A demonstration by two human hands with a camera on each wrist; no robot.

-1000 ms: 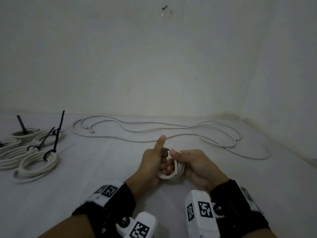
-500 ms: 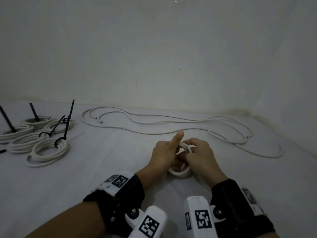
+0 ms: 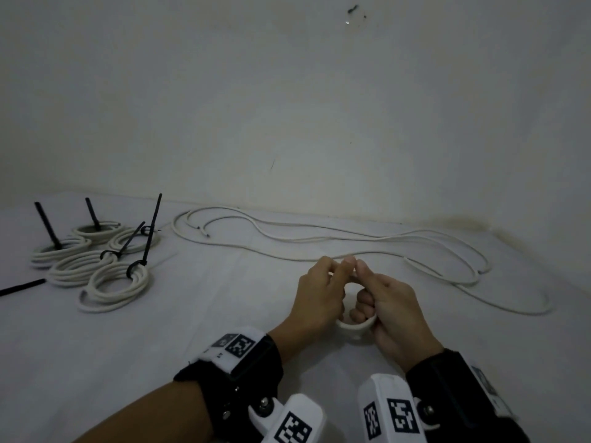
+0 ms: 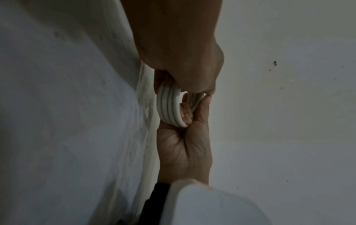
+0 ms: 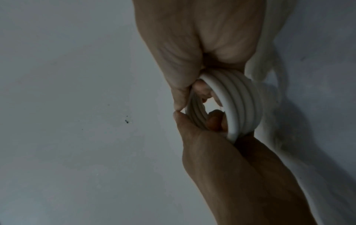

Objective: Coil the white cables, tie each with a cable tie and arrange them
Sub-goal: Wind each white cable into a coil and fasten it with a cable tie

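Note:
A small coil of white cable (image 3: 355, 327) stands upright between my two hands, just above the white surface. My left hand (image 3: 334, 284) grips its left side and my right hand (image 3: 364, 290) its right side, with fingers curled through the ring. The two thumb tips meet on top of the coil. From the left wrist the coil (image 4: 169, 106) shows several turns side by side, as it does from the right wrist, where the coil (image 5: 240, 103) sits between both palms. No cable tie shows on this coil.
Long loose white cables (image 3: 319, 243) snake across the back and right of the surface. Several tied coils (image 3: 115, 284) with upright black cable ties (image 3: 150, 231) lie at the left. A loose black tie (image 3: 22, 287) lies at the far left edge. Walls close the back and right.
My left thumb, raised a second ago, has come down onto the top of the coil beside the right thumb. The coil now stands more upright between both hands.

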